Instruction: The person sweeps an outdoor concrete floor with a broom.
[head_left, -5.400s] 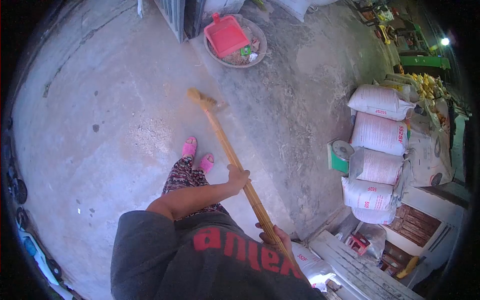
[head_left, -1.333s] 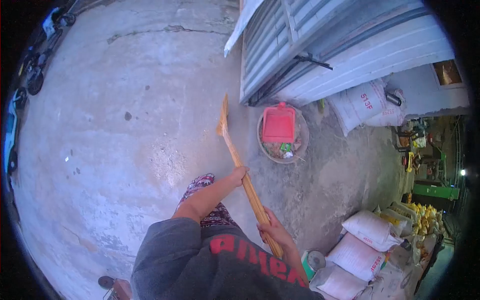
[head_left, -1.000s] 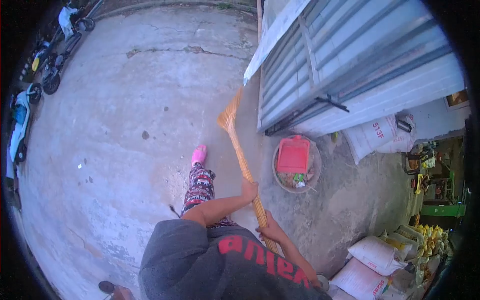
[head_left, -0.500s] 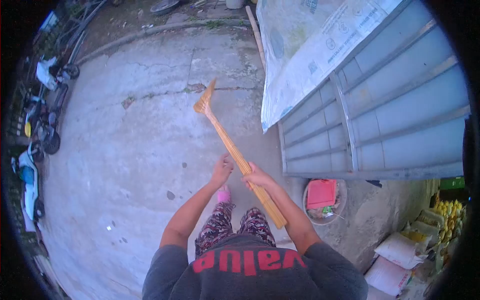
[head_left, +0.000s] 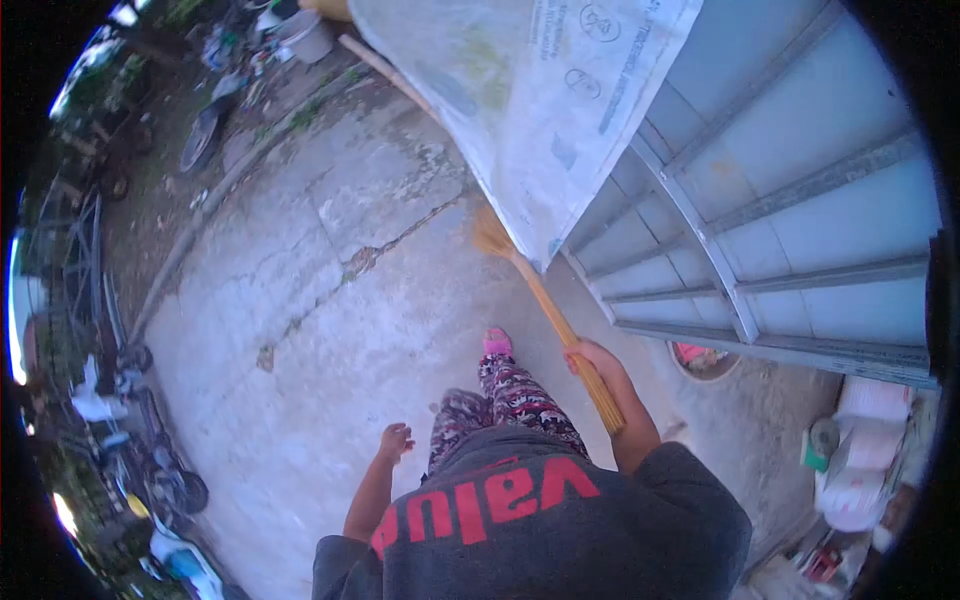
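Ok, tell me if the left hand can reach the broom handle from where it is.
Probably yes. The left hand hangs empty, apart from the broom handle, which the right hand grips. Bare handle shows beyond that grip, and only the person's own leg lies between.

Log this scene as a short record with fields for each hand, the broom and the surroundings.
Right: the right hand grips the broom by its handle.
Left: the left hand hangs free, holding nothing.
Broom: tilted, bristle end ahead, by the lower corner of the white sheet.
Right side: metal gate, with a basin partly hidden behind its bottom bar.
Ground: cracked concrete floor.
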